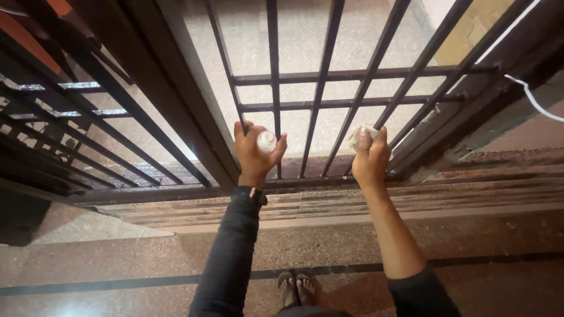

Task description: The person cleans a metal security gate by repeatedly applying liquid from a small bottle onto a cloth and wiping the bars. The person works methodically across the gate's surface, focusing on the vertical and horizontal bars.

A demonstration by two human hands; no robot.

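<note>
My left hand [254,154] grips a small clear bottle [265,141] with its top pointing toward the camera, held close against a vertical bar of the dark metal gate [322,76]. My right hand [370,157] is closed on a crumpled white cloth [358,136] pressed to a slanted bar low on the same gate. Both arms reach forward in dark sleeves, and a dark watch [257,195] sits on the left wrist. My feet in sandals [296,287] show at the bottom.
A second barred gate leaf [88,117] stands folded to the left. A worn stone threshold [411,202] runs below the gate. A white cable [537,103] hangs at the right. Speckled reddish floor [117,258] lies underfoot.
</note>
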